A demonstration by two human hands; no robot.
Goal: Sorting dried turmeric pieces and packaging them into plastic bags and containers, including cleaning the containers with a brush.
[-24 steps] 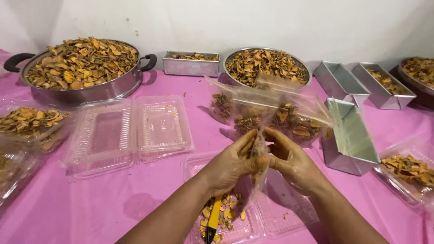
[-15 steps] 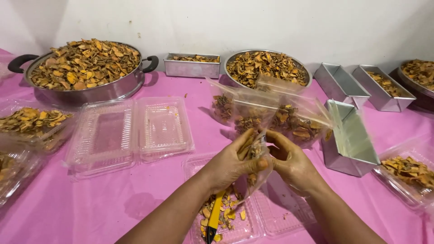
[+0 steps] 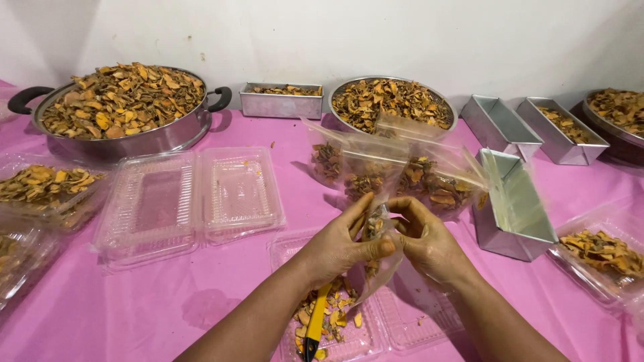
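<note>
Head view: a small clear bag (image 3: 376, 251) w/ dried orange-brown slices is pinched at its mouth by both hands, left hand (image 3: 339, 245) and right hand (image 3: 429, 245), each clenched on the plastic, held just above an open clear tray (image 3: 335, 322) near the bench (image 3: 221, 295) front edge. For a clean job, the bag mouth should be kept upright & the film gripped evenly, so slices aren't spilled. A yellow cutter (image 3: 314, 328) lies in the tray among loose slices, right under the wrists; it could be bumped. Filled bags (image 3: 402, 177) stand just behind the hands, a metal loaf tin (image 3: 513, 208) to the right, empty clamshell (image 3: 191, 201) to the left, big pan (image 3: 124, 110) & colander (image 3: 392, 104) at the back.
</note>
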